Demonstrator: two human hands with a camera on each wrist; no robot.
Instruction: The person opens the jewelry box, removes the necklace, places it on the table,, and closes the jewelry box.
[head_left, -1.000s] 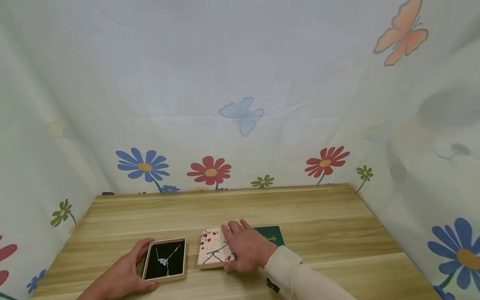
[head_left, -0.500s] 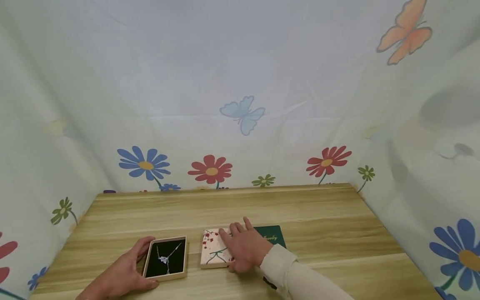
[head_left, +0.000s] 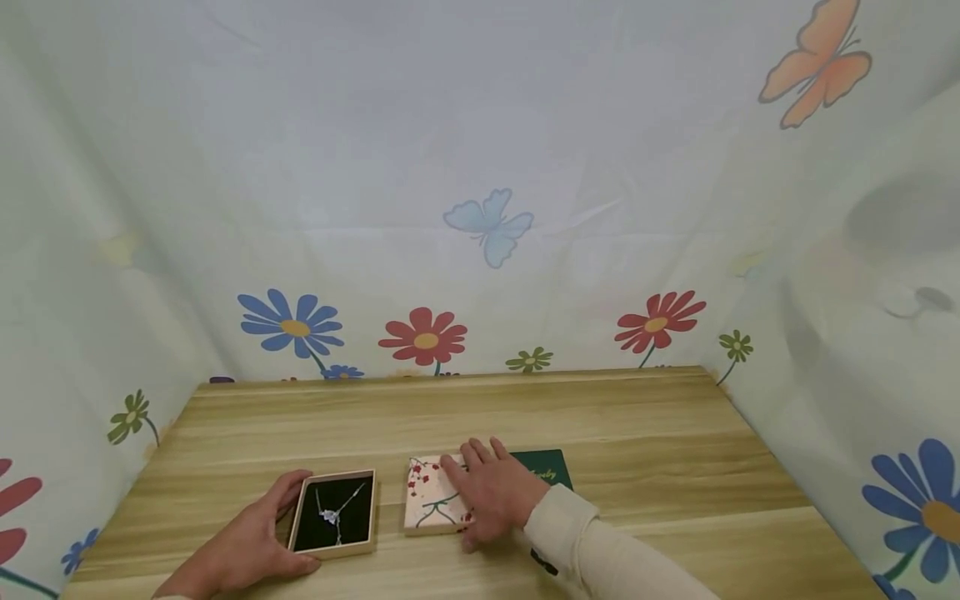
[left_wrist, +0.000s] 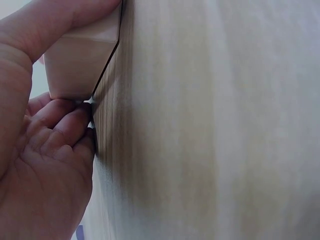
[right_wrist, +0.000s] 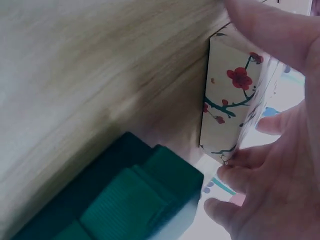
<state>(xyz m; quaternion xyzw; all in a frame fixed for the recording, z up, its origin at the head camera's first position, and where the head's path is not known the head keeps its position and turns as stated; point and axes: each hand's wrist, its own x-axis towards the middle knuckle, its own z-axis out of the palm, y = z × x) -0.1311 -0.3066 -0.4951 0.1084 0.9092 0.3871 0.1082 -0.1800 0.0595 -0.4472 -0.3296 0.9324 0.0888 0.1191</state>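
Observation:
A cream jewellery box base (head_left: 336,552) stands on the table at the left, with a silver necklace (head_left: 328,516) on its black insert. My left hand (head_left: 251,533) holds this base from its left side, thumb at the near corner and fingers along the far one; the left wrist view shows fingers curled against its end. To the right lies a cream box lid (head_left: 431,492) printed with red blossoms. My right hand (head_left: 497,493) spans the lid's right part, thumb at the near edge and fingers reaching over the far edge. The palm hides part of its top.
A dark green box (head_left: 553,465) with gold lettering lies just right of the lid, partly behind my right hand; the right wrist view shows a green ribbon (right_wrist: 125,200) on it. A wooden table (head_left: 420,408) carries everything. Printed cloth (head_left: 360,167) surrounds it on three sides.
The blossom-printed lid has shifted slightly right, with my right hand on it. My right fingers spread and have come closer together again. The left hand and necklace box hold their place.

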